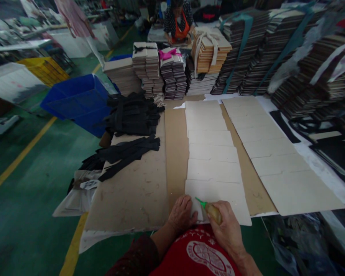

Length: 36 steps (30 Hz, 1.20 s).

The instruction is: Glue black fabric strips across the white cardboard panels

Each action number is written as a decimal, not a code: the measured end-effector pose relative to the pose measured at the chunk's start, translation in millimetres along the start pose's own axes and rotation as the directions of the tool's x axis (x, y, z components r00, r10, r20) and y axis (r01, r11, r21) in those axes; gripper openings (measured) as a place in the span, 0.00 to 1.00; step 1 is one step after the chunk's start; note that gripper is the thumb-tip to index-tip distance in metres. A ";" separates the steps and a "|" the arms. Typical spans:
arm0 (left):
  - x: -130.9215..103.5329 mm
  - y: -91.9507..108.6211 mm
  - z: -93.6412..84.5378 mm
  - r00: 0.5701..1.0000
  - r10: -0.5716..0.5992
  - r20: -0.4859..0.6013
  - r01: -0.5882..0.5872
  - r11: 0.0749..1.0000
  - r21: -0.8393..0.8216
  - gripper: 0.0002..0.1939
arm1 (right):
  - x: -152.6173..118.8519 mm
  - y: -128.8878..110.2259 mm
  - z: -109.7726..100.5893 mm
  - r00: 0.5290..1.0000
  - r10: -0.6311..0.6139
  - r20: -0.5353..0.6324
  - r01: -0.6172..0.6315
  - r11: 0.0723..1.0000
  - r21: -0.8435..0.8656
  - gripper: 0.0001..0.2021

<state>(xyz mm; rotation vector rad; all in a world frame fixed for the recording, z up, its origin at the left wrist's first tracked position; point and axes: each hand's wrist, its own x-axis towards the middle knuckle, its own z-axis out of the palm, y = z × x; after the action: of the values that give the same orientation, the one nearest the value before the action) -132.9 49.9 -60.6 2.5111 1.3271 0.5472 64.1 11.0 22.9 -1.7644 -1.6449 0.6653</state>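
Your right hand (228, 226) is clenched around a small glue bottle (212, 212), its green nozzle (200, 201) pointing up-left over the nearest white card (218, 197). Your left hand (182, 214) lies flat and released just left of the bottle, pressing that card's near-left corner.

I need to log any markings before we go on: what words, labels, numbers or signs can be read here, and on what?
None can be read.
Red shirt: a white round emblem with marks around it, too blurred to read.
Glue bottle in the right hand: no label visible.
White cards by the left hand: blank.
Card stacks at the back: no print legible.
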 end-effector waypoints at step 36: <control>60.3 -18.8 -28.3 0.997 -0.053 -0.054 0.049 0.997 -0.058 0.09 | 44.3 14.5 -19.0 0.813 0.570 -0.120 -0.430 0.727 0.535 0.27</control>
<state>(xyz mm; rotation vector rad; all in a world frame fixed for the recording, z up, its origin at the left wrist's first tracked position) -128.1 111.6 -29.8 2.4261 1.3714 0.6388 92.0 52.7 27.5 -1.8129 -0.6953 0.9300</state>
